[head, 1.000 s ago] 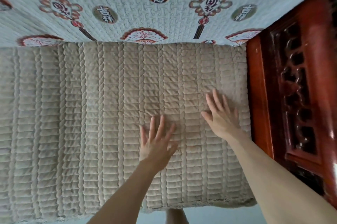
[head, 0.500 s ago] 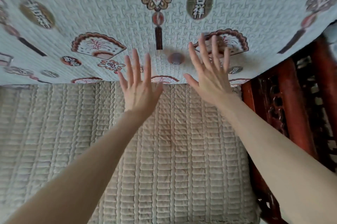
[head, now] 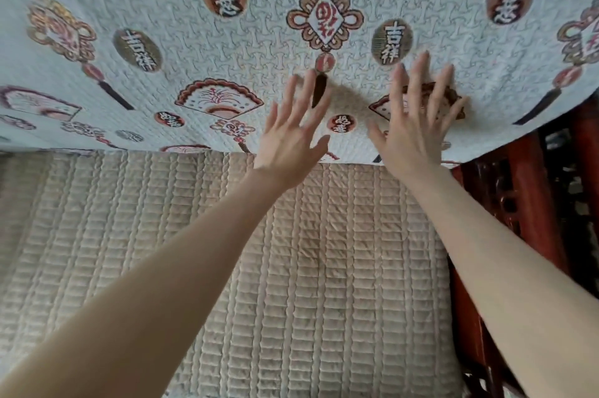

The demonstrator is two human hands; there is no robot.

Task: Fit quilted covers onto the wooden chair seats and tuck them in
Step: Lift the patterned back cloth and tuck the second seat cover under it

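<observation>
Broadly, the white patterned cover [head: 194,41] fills the upper part of the view. It hangs over the back of the seat and shows printed fans, knots and round badges with characters. Its lower edge meets the beige quilted cover [head: 324,268], which lies flat on the seat and reaches from the left border almost to the wooden frame. The beige cover has long stitched columns running toward the back, and its right edge sits just beside the wood. The dark red wooden frame [head: 531,203] stands at the right side, carved and glossy, and a corner of the white cover hangs over its top.

Two bare forearms come up from the bottom. The right hand [head: 411,135] lies with its palm against the white cover, over a fan print, fingers straight and spread, holding nothing. The left hand [head: 288,144] is just beside it, also with straight spread fingers; whether it touches the cloth cannot be told.
</observation>
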